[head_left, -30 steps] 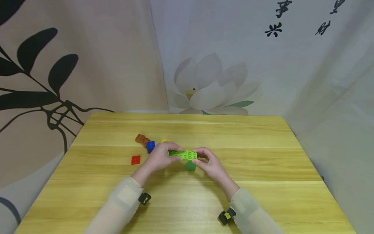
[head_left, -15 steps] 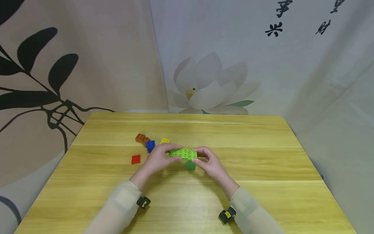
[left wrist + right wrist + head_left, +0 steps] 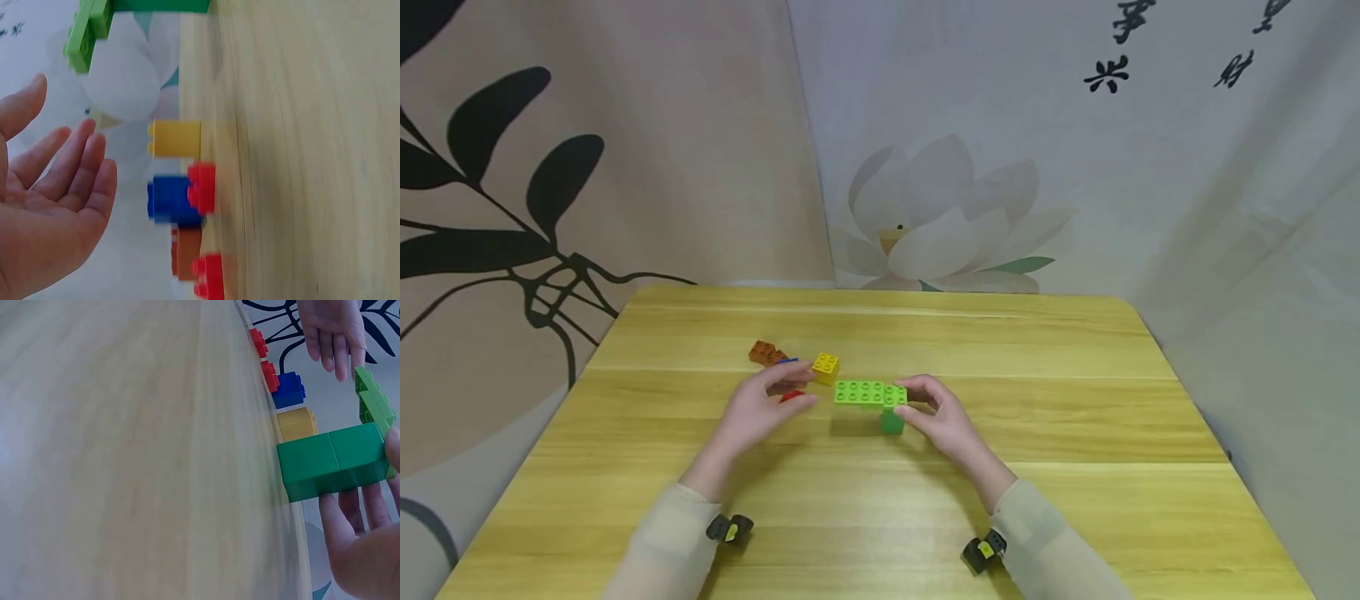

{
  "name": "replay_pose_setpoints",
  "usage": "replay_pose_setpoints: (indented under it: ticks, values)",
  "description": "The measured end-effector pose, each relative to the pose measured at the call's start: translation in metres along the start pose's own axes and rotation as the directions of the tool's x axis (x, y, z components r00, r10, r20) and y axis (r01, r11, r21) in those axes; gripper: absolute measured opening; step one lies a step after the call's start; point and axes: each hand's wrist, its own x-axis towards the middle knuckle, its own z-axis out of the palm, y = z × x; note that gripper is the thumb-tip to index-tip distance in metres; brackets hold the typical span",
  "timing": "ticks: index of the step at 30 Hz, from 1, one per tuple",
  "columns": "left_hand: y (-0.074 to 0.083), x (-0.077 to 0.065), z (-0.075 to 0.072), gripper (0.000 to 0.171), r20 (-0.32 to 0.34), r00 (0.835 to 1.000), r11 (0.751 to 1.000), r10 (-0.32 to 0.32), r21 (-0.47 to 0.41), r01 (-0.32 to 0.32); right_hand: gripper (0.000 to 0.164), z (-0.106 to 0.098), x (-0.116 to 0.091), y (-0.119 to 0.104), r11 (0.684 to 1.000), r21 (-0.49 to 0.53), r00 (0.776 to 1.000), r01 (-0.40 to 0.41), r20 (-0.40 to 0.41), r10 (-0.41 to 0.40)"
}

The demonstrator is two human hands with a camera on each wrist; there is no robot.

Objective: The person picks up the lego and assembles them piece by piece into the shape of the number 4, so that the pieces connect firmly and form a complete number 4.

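Apparently between two joins of a brick build, with a stepped section of light-green studded plastic bricks [image 3: 867, 392] over a column of dark-green square plastic bricks [image 3: 331, 461], near the middle of the wooden table [image 3: 1112, 417], seemingly upright on it and overhanging toward the left edge. Pinched at its right end between thumb and fingers of the right hand [image 3: 938, 421], probably for steadiness. Nothing in the grasp of the left hand [image 3: 757, 410], loosely open with thumb and fingertips well apart, above the loose pieces on the left-edge side. For the next move, probably pick one loose piece, pinch it squarely, align studs and sockets, and brace the overhang against tipping. Available there: a yellow square plastic brick [image 3: 825, 367] just beyond the overhang toward the far edge, a blue plastic brick [image 3: 172, 199], brown plastic bricks [image 3: 762, 352] nearest the far left corner, a small red plastic brick [image 3: 202, 189] and another red brick [image 3: 212, 278]. Hard to make out: the blue piece, mostly behind the left hand in the head view; one red piece, wholly hidden there; the exact brown count; the table's near edge, out of frame.
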Motion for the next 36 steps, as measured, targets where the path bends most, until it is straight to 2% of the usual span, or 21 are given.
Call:
replay_pose_setpoints:
  ticks: [3, 9, 17, 21, 26, 30, 36]
  values:
    - [-0.006, -0.005, -0.012, 0.047, -0.028, 1.000, 1.000, 0.003, -0.001, -0.003, 0.035, 0.000, 0.000, 0.001, 1.000, -0.004, 1.000, 0.005, -0.001, -0.005]
    - [-0.019, -0.013, -0.034, 0.049, -0.060, 0.997, 0.999, -0.039, 0.033, 0.041, 0.035, 0.000, 0.001, 0.001, 1.000, -0.014, 1.000, -0.001, -0.001, 0.001]
    - [-0.041, -0.018, -0.052, 0.060, -0.016, 0.997, 0.995, -0.072, 0.063, 0.073, 0.035, 0.001, 0.001, 0.000, 1.000, -0.017, 1.000, 0.004, -0.008, -0.004]
    - [-0.050, -0.019, -0.057, 0.070, 0.019, 0.994, 0.990, -0.108, 0.092, 0.106, 0.035, 0.001, 0.000, 0.000, 1.000, -0.028, 1.000, -0.010, -0.011, 0.009]
    - [-0.057, -0.020, -0.059, 0.070, 0.057, 0.984, 0.981, -0.167, 0.109, 0.160, 0.035, 0.001, 0.000, -0.002, 0.999, -0.033, 1.000, -0.011, -0.008, 0.011]
    - [-0.061, -0.019, -0.059, 0.071, 0.082, 0.977, 0.978, -0.196, 0.093, 0.188, 0.036, 0.001, 0.000, -0.002, 1.000, -0.028, 1.000, -0.003, 0.000, 0.003]
    - [-0.066, -0.018, -0.060, 0.071, 0.107, 0.973, 0.979, -0.205, 0.041, 0.202, 0.036, 0.001, 0.000, -0.001, 1.000, -0.017, 1.000, 0.016, 0.008, -0.016]
